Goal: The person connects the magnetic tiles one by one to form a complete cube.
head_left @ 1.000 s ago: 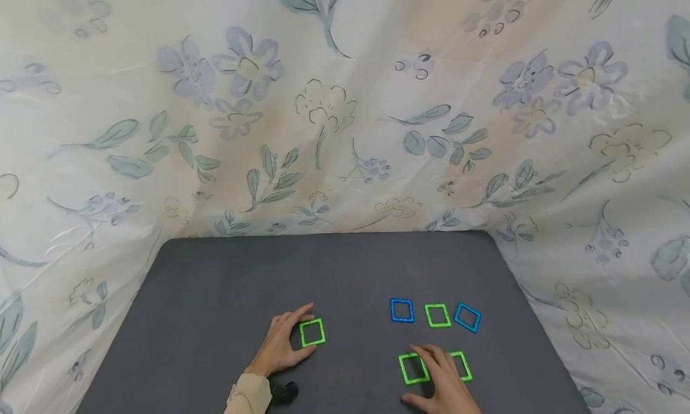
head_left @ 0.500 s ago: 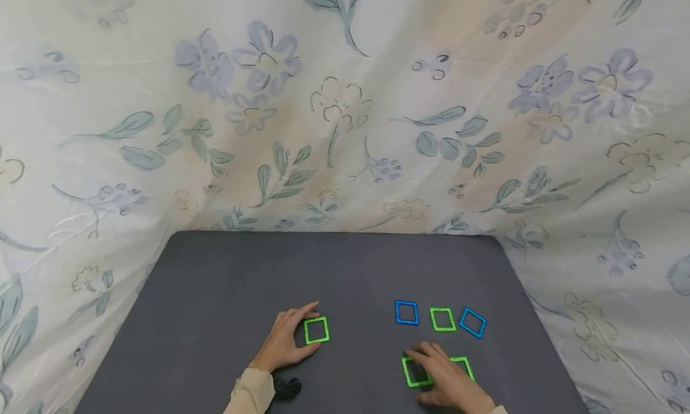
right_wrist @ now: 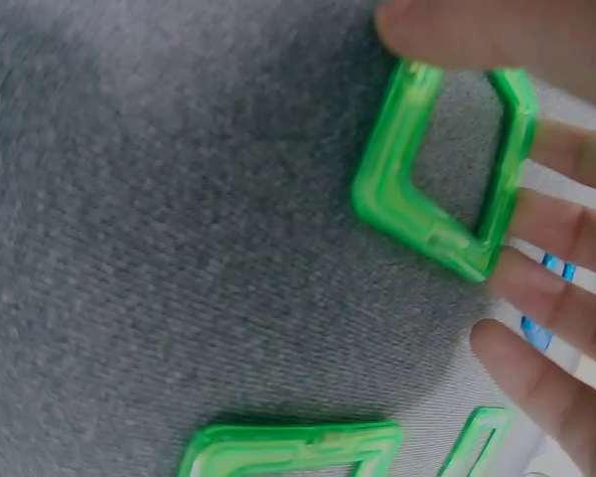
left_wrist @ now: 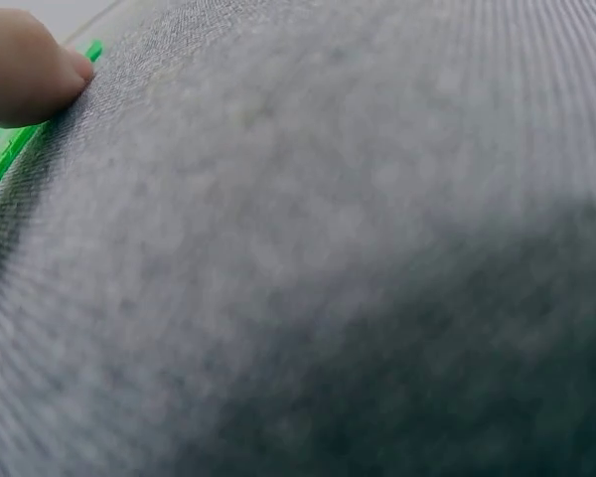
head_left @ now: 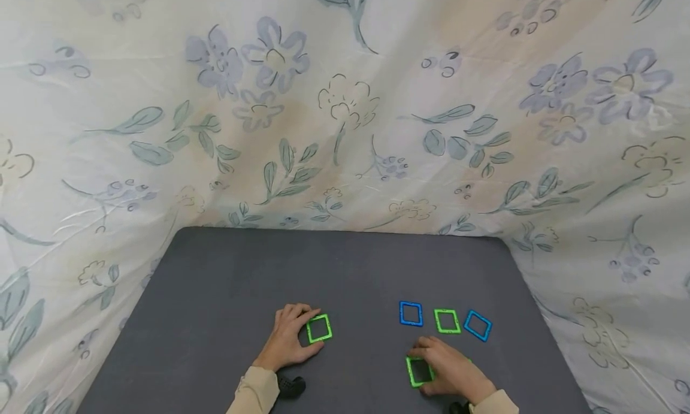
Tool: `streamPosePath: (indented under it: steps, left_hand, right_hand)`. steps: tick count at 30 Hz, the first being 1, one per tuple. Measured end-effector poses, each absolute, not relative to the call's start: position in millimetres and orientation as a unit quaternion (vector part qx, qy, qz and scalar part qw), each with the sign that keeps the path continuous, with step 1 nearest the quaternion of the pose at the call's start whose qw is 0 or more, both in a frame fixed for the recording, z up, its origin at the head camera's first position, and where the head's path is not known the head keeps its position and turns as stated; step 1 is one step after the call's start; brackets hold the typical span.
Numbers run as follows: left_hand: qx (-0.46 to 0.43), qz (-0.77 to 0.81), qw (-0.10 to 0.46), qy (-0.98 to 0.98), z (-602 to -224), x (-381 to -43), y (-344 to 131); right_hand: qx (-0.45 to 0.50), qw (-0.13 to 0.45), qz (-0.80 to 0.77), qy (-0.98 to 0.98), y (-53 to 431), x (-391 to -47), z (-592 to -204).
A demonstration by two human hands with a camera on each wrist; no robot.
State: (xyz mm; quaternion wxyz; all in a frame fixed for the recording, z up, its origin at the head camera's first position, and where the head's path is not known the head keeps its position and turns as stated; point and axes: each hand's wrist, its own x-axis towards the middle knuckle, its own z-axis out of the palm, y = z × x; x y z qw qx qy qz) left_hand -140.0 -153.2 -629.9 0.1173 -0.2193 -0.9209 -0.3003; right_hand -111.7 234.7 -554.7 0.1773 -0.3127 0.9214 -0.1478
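Note:
My left hand (head_left: 288, 336) holds a green square magnetic tile (head_left: 330, 326) by its edges, thumb at the near side and fingers at the far side. The left wrist view catches just the thumb (left_wrist: 30, 70) against a sliver of green tile (left_wrist: 5, 164). To the right, my right hand (head_left: 450, 369) grips another green square tile (head_left: 409, 372) between thumb and fingertips; in the right wrist view this tile (right_wrist: 387, 154) is tilted, its centre open. A further green tile (right_wrist: 298, 437) lies near that hand, mostly hidden under it in the head view.
Beyond the right hand, a blue tile (head_left: 411, 324), a green tile (head_left: 450, 332) and a second, turned blue tile (head_left: 487, 332) lie in a row on the dark grey table (head_left: 242, 270). A flower-print curtain (head_left: 345, 180) hangs around the table. Black wrist gear (head_left: 291, 387) shows below the left sleeve.
My right thumb and fingers have closed on the near green tile from a spread pose, covering its neighbour. The left hand keeps its tile. The head view has shifted slightly.

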Motion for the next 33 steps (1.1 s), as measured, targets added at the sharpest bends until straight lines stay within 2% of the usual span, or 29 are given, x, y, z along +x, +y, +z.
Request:
streamPosePath:
  steps: [7, 14, 22, 33]
  left_hand:
    - [-0.209, -0.279, 0.132, -0.928, -631, -140, -153]
    - [-0.216, -0.287, 0.114, -0.926, -630, -140, -153]
    - [-0.224, -0.281, 0.114, -0.926, -632, -139, -152]
    - [-0.233, -0.273, 0.114, -0.926, -633, -139, -153]
  right_hand:
    - [-0.292, 0.172, -0.225, 0.913, 235, -114, -559]
    - [-0.287, 0.097, -0.377, 0.875, 222, -117, -568]
    - [-0.301, 0.019, -0.485, 0.821, 183, -128, -584]
    - [-0.334, 0.050, -0.553, 0.762, 131, -153, -590]
